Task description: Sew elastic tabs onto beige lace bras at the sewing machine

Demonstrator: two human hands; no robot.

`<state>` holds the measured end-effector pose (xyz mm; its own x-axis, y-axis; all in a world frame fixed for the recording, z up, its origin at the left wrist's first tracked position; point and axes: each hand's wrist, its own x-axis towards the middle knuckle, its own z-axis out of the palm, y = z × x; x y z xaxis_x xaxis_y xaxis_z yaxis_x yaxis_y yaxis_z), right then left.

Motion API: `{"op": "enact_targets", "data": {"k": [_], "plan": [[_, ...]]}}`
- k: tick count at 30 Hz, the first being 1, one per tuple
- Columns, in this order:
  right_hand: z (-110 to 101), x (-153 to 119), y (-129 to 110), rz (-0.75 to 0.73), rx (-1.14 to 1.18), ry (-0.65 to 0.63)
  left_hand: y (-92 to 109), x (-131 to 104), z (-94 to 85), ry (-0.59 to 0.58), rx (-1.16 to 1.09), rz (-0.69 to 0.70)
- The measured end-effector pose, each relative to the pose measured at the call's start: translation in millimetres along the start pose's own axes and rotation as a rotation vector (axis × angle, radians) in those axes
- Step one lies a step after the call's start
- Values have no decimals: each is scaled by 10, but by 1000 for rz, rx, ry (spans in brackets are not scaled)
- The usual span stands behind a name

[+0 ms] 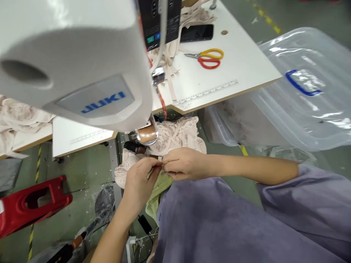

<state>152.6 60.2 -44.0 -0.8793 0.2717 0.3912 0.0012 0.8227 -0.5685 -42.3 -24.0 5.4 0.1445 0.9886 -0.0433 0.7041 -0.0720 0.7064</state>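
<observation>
A pale pink lace bra (175, 135) lies across the front of the white sewing machine, its cups spread beneath the machine's head. My left hand (141, 179) pinches a narrow pale strap (160, 159) of the bra between thumb and forefinger. From the other side my right hand (186, 163) meets it, fingers closed at the same strap. The fingertips of both hands touch or nearly touch and hide most of what lies between them. Just below the right fingertips shows a small greyish bit, too small to name.
The sewing machine (104, 98) looms at upper left. On the white table (246, 65) lie scissors (204, 57), a phone (197, 33) and pale fabric strips (171, 54). A clear plastic bin (309, 106) stands right; a red plastic piece (35, 204) is lower left.
</observation>
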Motion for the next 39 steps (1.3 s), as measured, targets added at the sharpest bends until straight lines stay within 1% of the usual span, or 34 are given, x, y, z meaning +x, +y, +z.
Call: {"op": "enact_targets", "data": {"k": [2, 4, 5, 7, 8, 10, 11, 12, 14, 16, 18, 22, 25, 27, 30, 32, 34, 37, 39], "plan": [[47, 1, 8, 52, -30, -3, -24, 67, -2, -26, 20, -66], [74, 2, 36, 145, 18, 17, -70, 154, 36, -44, -8, -112], [74, 1, 54, 195, 70, 43, -94, 198, 75, -51, -60, -140], [51, -4, 84, 274, 191, 125, -124, 260, 192, -46, -261, -228], [33, -8, 92, 294, 246, 165, -128, 272, 263, -12, -400, -282], [-7, -19, 91, 307, 317, 226, -120, 257, 398, 113, -636, -380], [-24, -27, 84, 311, 337, 252, -110, 235, 451, 188, -677, -409], [-37, -37, 74, 316, 353, 273, -97, 211, 489, 255, -647, -420], [-52, -60, 44, 327, 371, 315, -62, 168, 519, 345, -438, -385], [-57, -80, 7, 339, 390, 341, -25, 147, 508, 383, -208, -289], [-57, -84, -25, 365, 397, 354, -8, 150, 485, 401, -91, -177], [-42, -36, -55, 427, 400, 357, -69, 174, 479, 458, -73, -23], [-33, 3, -72, 474, 437, 369, -132, 161, 510, 455, -115, 56], [-54, 18, -68, 533, 426, 358, -153, 141, 522, 449, -131, 80], [-147, 38, -12, 594, 331, 335, -146, 115, 491, 487, -82, 77], [-233, 59, 41, 579, 228, 318, -115, 101, 437, 501, 0, 106], [-311, 87, 77, 520, 148, 262, -71, 94, 370, 495, 87, 182], [-388, 131, 75, 458, 179, 166, -13, 95, 281, 494, 165, 275], [-421, 156, 51, 479, 250, 130, 7, 101, 240, 495, 183, 293]]}}
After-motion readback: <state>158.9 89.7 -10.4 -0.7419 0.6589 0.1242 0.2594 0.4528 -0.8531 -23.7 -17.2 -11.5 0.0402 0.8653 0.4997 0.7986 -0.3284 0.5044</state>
